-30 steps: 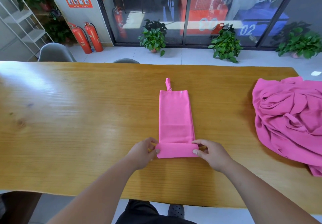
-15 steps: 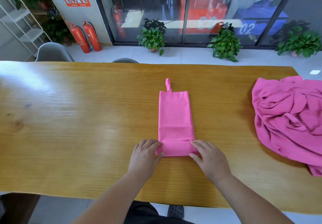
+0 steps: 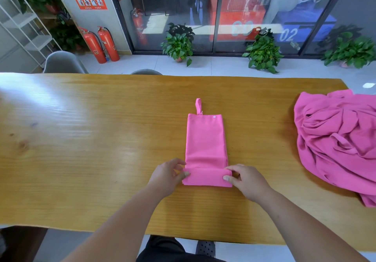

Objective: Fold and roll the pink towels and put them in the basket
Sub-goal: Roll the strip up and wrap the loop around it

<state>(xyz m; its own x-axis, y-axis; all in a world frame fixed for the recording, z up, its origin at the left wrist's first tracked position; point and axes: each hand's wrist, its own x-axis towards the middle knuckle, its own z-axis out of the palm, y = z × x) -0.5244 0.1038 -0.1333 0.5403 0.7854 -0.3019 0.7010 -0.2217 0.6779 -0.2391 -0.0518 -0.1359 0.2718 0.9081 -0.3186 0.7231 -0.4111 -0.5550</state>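
A pink towel (image 3: 205, 139), folded into a long narrow strip, lies on the wooden table (image 3: 81, 149) with its hanging loop at the far end. Its near end is turned up into a short flat roll (image 3: 206, 178). My left hand (image 3: 167, 175) pinches the roll's left end, thumb on the near side and fingers over the top. The roll's right end is pinched the same way by my right hand (image 3: 245, 180). A heap of crumpled pink towels (image 3: 337, 139) sits at the table's right edge. No basket is in view.
Grey chairs (image 3: 63, 63) stand behind the table's far edge. Beyond them are two red fire extinguishers (image 3: 101, 45), potted plants (image 3: 180, 45) and a glass wall. A white shelf unit (image 3: 24, 25) stands at the far left. My foot shows under the near edge.
The roll at the towel's near end has grown thicker by one turn. Both hands pressed flat on it half a second ago; now they pinch its ends again.
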